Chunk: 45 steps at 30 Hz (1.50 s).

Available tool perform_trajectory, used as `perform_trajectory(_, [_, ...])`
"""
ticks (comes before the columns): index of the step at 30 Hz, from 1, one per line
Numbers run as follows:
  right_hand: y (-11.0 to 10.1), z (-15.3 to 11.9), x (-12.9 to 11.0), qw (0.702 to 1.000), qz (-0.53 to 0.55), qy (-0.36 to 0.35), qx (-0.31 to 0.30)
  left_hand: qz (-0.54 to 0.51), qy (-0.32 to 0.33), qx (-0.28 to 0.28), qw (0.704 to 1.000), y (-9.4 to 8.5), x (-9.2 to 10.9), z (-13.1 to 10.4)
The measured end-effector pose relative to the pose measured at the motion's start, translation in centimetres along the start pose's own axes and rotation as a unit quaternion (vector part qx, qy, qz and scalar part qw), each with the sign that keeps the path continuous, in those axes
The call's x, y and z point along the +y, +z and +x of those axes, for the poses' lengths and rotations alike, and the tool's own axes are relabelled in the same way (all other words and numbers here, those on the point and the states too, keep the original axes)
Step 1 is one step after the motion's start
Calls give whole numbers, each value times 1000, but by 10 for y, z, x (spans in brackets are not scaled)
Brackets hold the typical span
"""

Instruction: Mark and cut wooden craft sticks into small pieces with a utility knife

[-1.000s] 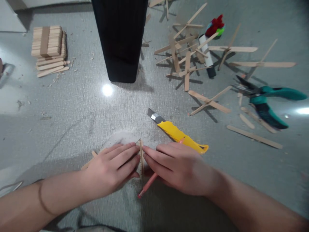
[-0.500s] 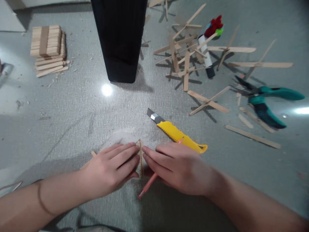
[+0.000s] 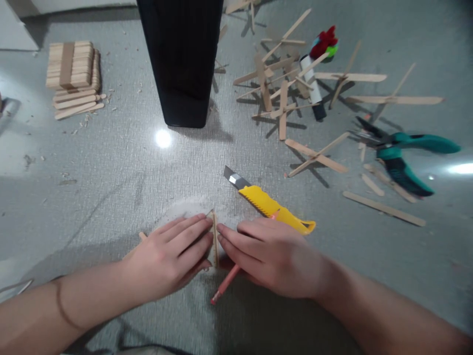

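Observation:
A narrow wooden piece with small marks along it (image 3: 216,241) stands between the fingertips of both hands, low in the middle of the view. My left hand (image 3: 172,254) is closed against its left side, fingers pressed together. From the right, my right hand (image 3: 277,254) touches it with its fingertips and also holds a pink pencil (image 3: 227,282), whose eraser end points down left. A yellow utility knife (image 3: 269,203), blade out, lies just beyond my right hand. The end of a wooden stick (image 3: 142,236) shows beside my left hand.
A black object (image 3: 181,64) stands at the top centre. Bundled craft sticks (image 3: 79,64) lie at the upper left. Several crossed-stick pieces (image 3: 316,157), a white marker (image 3: 312,81), green-handled pliers (image 3: 395,148) and loose sticks (image 3: 384,208) are on the right.
The marked wooden piece looks slightly narrower, as if turned a little more on edge. Both hands keep nearly the same place, and the whole view has shifted slightly.

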State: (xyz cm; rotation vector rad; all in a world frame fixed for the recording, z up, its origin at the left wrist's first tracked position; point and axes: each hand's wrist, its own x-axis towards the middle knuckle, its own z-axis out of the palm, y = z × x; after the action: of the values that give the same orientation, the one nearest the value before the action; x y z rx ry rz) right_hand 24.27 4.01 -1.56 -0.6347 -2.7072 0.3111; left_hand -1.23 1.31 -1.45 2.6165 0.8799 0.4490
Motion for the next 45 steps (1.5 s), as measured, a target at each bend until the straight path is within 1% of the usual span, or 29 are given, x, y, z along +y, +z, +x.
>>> perform_trajectory(3, [-1, 1, 0, 1000, 6, 8, 2, 8, 1, 12, 1000, -1, 0, 3])
perform_trajectory(10, [0, 0, 0, 1000, 10, 3, 5, 19, -1, 10, 1000, 0, -2, 4])
perform_trajectory(19, [-1, -2, 0, 1000, 3, 8, -19, 8, 0, 8, 1000, 0, -1, 3])
perform_trajectory(25, [-1, 1, 0, 1000, 12, -1, -3, 5, -2, 10, 1000, 1, -2, 4])
perform_trajectory(34, [1, -4, 1, 1000, 4, -2, -11, 5, -7, 10, 1000, 1, 0, 3])
perform_trajectory(40, [1, -3, 2, 1000, 5, -1, 0, -2, -6, 14, 1000, 1, -1, 3])
perform_trajectory(45, [1, -3, 1, 1000, 5, 4, -11, -5, -9, 14, 1000, 1, -2, 2])
